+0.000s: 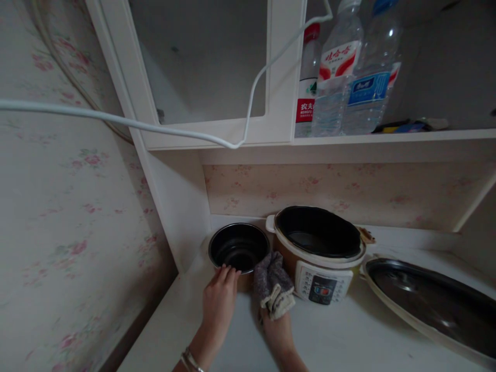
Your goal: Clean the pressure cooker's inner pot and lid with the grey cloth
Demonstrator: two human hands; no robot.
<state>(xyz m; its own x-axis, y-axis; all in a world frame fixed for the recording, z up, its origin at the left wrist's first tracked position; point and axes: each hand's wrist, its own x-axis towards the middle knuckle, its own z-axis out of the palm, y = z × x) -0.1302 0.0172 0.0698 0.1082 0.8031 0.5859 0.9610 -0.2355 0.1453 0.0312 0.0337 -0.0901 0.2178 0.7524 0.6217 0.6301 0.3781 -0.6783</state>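
Note:
A round pot (237,243) with a black inside and brownish outside stands on the white counter, left of the cooker. My left hand (221,297) has its fingers bent over the pot's front rim; the thumb is hidden. A bunched grey-brown cloth (273,279) with a pale underside is in my right hand (278,328), between the pot and the cooker. The cloth covers most of that hand's fingers and seems to touch the pot's right side. Just to the right, the electric cooker (324,281) sits uncovered, showing its black oval inside and front control panel.
A large lid (430,305) lies upturned at the right on the counter (248,346). Overhead, a shelf (395,136) carries several plastic bottles (335,77). A white cable (170,129) hangs across the cabinet front. Flowered wall (73,206) borders the left.

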